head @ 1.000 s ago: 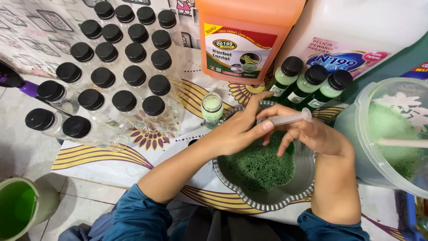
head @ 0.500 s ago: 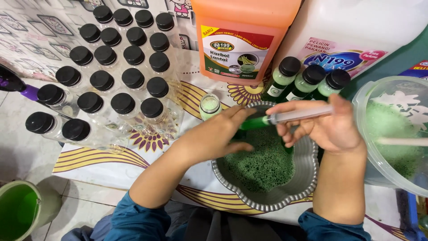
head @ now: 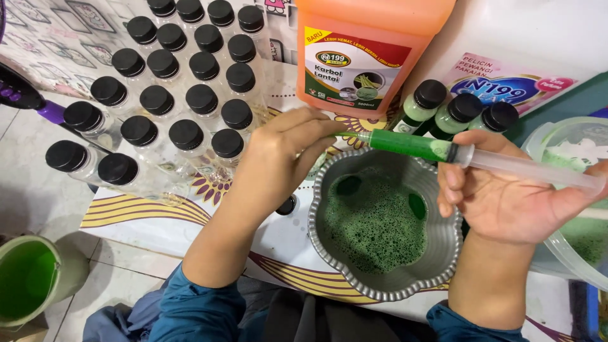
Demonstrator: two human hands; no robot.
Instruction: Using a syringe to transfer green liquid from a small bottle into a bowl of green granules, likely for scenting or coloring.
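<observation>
My right hand (head: 506,196) holds a large clear syringe (head: 443,151), lying sideways, its barrel half full of green liquid and its plunger drawn out to the right. My left hand (head: 282,155) is curled around a small bottle that it hides, with the fingertips at the syringe's green tip. Below both hands sits a scalloped silver bowl (head: 326,190) of foamy green liquid. Three black-capped bottles of green liquid (head: 453,114) stand just behind the syringe.
Many clear empty bottles with black caps (head: 168,101) stand in rows at the left. An orange jug (head: 364,54) and a white jug (head: 506,76) stand behind. At right is a clear plastic tub (head: 570,209) with green liquid; at lower left, a green bucket (head: 31,278).
The syringe has filled with green liquid, its plunger pulled out to the right. My right hand moved right. My left hand now covers the small green-filled bottle that stood open by the bowl.
</observation>
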